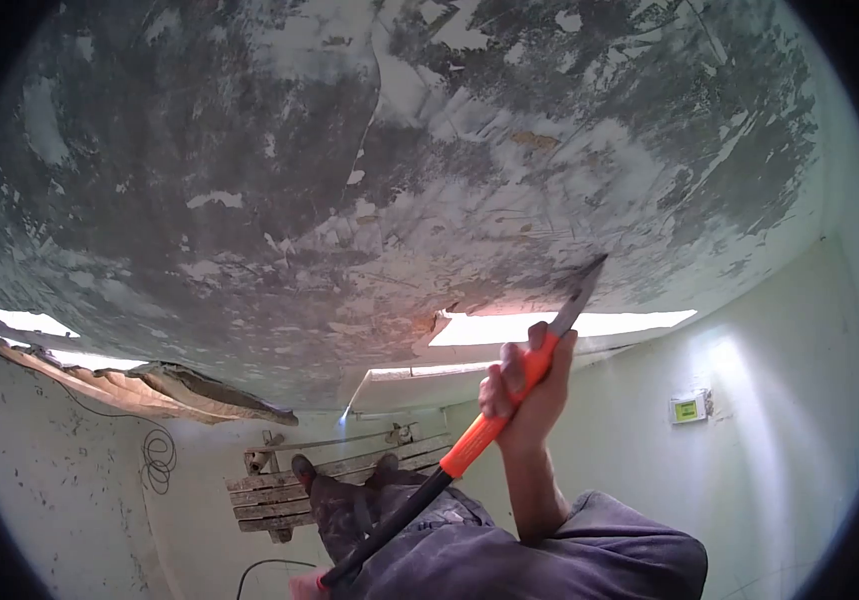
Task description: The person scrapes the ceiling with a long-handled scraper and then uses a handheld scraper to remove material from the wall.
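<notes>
My right hand (pixel 531 388) is wrapped around the orange grip of a long-handled scraper (pixel 476 440). The scraper slants up to the right, with a black shaft below the grip and a metal blade at the top. Its blade tip meets the patchy grey and white ceiling (pixel 349 180), where the coating is partly stripped. Low in the view, my left hand (pixel 306 586) closes round the bottom end of the shaft; most of that hand is cut off by the frame edge.
A wooden plank platform (pixel 274 500) lies under my feet. Bright openings (pixel 559 325) show near the ceiling's edge, and a torn board (pixel 199 390) hangs at the left. A cable coil (pixel 157 460) hangs on the left wall; a switch box (pixel 688 407) is on the right wall.
</notes>
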A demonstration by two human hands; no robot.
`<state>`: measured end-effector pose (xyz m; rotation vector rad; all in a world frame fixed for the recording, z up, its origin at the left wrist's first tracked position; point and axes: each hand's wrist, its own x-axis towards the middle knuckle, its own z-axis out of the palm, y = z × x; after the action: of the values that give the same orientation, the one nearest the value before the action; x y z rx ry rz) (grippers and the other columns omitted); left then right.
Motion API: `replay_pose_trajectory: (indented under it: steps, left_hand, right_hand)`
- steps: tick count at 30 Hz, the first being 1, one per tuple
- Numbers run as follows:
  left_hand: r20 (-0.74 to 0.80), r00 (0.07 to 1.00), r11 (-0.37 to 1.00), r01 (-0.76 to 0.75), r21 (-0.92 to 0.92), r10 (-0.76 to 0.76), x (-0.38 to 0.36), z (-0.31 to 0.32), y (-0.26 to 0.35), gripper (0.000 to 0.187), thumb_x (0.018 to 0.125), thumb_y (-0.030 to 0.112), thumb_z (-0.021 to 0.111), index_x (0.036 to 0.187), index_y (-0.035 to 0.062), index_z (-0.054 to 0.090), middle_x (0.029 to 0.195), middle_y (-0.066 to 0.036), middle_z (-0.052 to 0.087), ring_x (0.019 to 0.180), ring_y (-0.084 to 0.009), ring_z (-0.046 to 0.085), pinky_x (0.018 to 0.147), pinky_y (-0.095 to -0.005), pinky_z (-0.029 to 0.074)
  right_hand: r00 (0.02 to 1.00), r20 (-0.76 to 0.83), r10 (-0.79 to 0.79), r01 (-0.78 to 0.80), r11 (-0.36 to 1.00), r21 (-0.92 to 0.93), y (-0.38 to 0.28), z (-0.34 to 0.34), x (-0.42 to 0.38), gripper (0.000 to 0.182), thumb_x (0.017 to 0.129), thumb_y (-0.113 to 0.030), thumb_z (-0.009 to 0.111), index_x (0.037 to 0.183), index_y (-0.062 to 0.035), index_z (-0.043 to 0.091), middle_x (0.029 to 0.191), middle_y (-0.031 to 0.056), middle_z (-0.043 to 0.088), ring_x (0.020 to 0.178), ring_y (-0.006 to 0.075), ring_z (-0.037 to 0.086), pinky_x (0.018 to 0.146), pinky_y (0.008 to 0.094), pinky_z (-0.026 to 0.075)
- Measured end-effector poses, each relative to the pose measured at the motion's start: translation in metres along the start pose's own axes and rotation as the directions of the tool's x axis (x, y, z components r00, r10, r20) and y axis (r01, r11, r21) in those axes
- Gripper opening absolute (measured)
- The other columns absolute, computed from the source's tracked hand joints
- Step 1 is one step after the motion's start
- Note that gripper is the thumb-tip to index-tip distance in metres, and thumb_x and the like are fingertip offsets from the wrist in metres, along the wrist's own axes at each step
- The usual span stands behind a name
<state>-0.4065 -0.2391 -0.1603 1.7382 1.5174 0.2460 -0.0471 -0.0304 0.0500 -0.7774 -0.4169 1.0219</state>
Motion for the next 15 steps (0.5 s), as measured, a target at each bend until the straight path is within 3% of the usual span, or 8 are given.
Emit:
replay_pose_trajectory:
  steps: [1,3,5,6,7,9,13,15]
  left_hand:
    - [0.088,0.996,0.999,-0.008,-0.034,0.011,0.016,-0.009,0.009,0.023,0.083,0.026,0.060,0.090,0.0071,0.070,0.078,-0.021,0.063,0.073,-0.0372,0.062,0.061,-0.0456,0.044]
    - [-0.078,0.991,0.991,-0.110,-0.071,0.104,0.067,-0.019,0.045,0.019,0.071,0.023,0.067,0.064,0.0075,0.058,0.062,-0.016,0.059,0.059,-0.0384,0.059,0.050,-0.0458,0.043]
    - [0.051,0.979,0.980,-0.197,0.012,0.197,0.121,-0.026,0.080,0.023,0.074,0.027,0.069,0.066,0.0096,0.055,0.061,-0.014,0.058,0.061,-0.0386,0.059,0.052,-0.0459,0.045]
    - [0.132,0.967,0.976,-0.213,-0.046,0.217,0.138,-0.044,0.117,0.028,0.076,0.034,0.071,0.076,0.0103,0.057,0.062,-0.011,0.060,0.064,-0.0364,0.062,0.057,-0.0438,0.048]
    - [0.366,0.908,0.978,-0.167,-0.128,0.203,0.155,-0.056,0.137,0.041,0.078,0.042,0.072,0.102,0.0115,0.059,0.086,-0.011,0.065,0.086,-0.0312,0.066,0.076,-0.0407,0.051]
    - [0.315,0.787,0.835,-0.423,-0.353,0.531,0.182,-0.059,0.175,0.061,0.081,0.039,0.070,0.129,0.0078,0.047,0.121,-0.012,0.056,0.115,-0.0256,0.056,0.093,-0.0393,0.047]
    - [0.112,0.522,0.422,-0.525,-0.739,0.846,0.212,-0.043,0.285,0.075,0.086,0.043,0.064,0.142,0.0064,0.031,0.139,-0.017,0.042,0.130,-0.0278,0.042,0.106,-0.0427,0.036]
    - [0.087,0.481,0.268,-0.322,-0.908,0.872,0.211,-0.033,0.340,0.078,0.088,0.049,0.060,0.144,0.0060,0.028,0.142,-0.018,0.038,0.131,-0.0263,0.040,0.107,-0.0430,0.033]
  right_hand:
    - [0.998,-0.049,-0.039,0.040,0.999,0.007,-0.007,0.000,0.003,0.043,0.098,-0.059,0.030,0.096,-0.0189,0.046,0.053,-0.0011,0.037,0.032,0.0119,0.030,0.029,0.0266,0.028]
    - [0.973,-0.127,-0.193,0.188,0.981,-0.050,-0.035,0.001,0.019,0.044,0.099,-0.057,0.032,0.096,-0.0155,0.048,0.054,-0.0007,0.036,0.032,0.0116,0.029,0.030,0.0266,0.026]
    - [0.938,-0.164,-0.306,0.299,0.952,-0.067,-0.066,0.000,0.033,0.042,0.099,-0.053,0.035,0.095,-0.0144,0.050,0.058,-0.0016,0.036,0.034,0.0103,0.027,0.030,0.0246,0.025]
    - [0.923,-0.132,-0.361,0.355,0.932,-0.069,-0.080,-0.002,0.033,0.043,0.100,-0.053,0.033,0.093,-0.0137,0.049,0.056,-0.0010,0.035,0.033,0.0100,0.028,0.030,0.0236,0.025]
    - [0.902,-0.068,-0.426,0.420,0.903,-0.094,-0.091,-0.003,0.026,0.044,0.100,-0.053,0.033,0.091,-0.0132,0.048,0.055,-0.0010,0.034,0.033,0.0098,0.028,0.030,0.0232,0.025]
    - [0.869,-0.015,-0.495,0.490,0.864,-0.116,-0.105,-0.005,0.007,0.044,0.100,-0.053,0.032,0.090,-0.0127,0.047,0.054,-0.0010,0.034,0.033,0.0096,0.029,0.030,0.0228,0.026]
    - [0.877,0.009,-0.481,0.422,0.760,-0.494,-0.101,-0.025,-0.021,0.041,0.101,-0.048,0.032,0.090,-0.0103,0.045,0.052,-0.0009,0.039,0.033,0.0088,0.032,0.031,0.0221,0.027]
    - [0.937,0.025,-0.348,0.265,0.663,-0.700,-0.090,-0.038,-0.035,0.031,0.101,-0.038,0.039,0.094,-0.0083,0.043,0.054,0.0003,0.043,0.037,0.0081,0.036,0.034,0.0220,0.029]
